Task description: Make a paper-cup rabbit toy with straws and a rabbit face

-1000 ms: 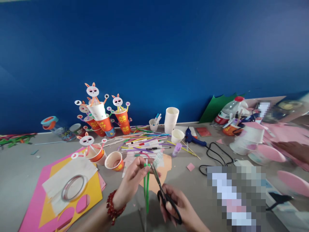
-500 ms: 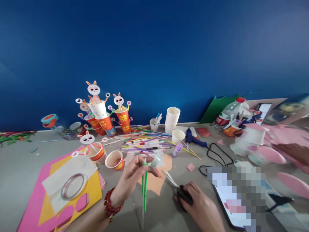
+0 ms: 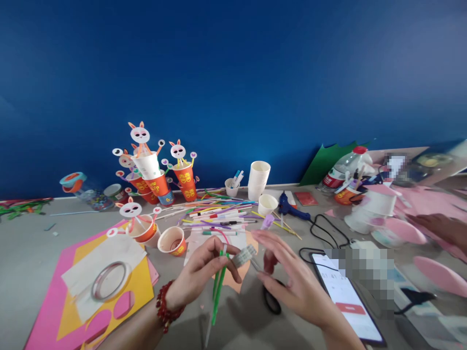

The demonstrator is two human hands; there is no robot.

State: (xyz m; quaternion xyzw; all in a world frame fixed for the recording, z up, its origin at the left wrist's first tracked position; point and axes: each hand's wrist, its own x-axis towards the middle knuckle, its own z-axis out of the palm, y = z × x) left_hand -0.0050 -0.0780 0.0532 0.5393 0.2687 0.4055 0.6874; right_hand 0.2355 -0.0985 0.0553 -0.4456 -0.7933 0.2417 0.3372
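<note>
My left hand [image 3: 200,272], with a red bead bracelet on its wrist, pinches green straws [image 3: 218,294] that hang down toward me, with a short strip of clear tape [image 3: 243,255] sticking out at their top. My right hand [image 3: 288,277] hovers open just right of the tape strip, fingers spread and blurred by motion. Black-handled scissors [image 3: 270,300] lie on the grey table below my right hand, partly hidden by it.
Orange paper cups [image 3: 172,241] with rabbit faces, loose straws and pens [image 3: 219,216], white cups [image 3: 260,180], a blue glue gun [image 3: 288,208] with black cord, a tape roll [image 3: 111,281] on pink and yellow sheets, a phone [image 3: 345,296]. Another person's hand [image 3: 440,226] rests at right.
My right hand set the scissors down on the table, let go, and rose open toward the tape strip. My left hand kept holding the straws.
</note>
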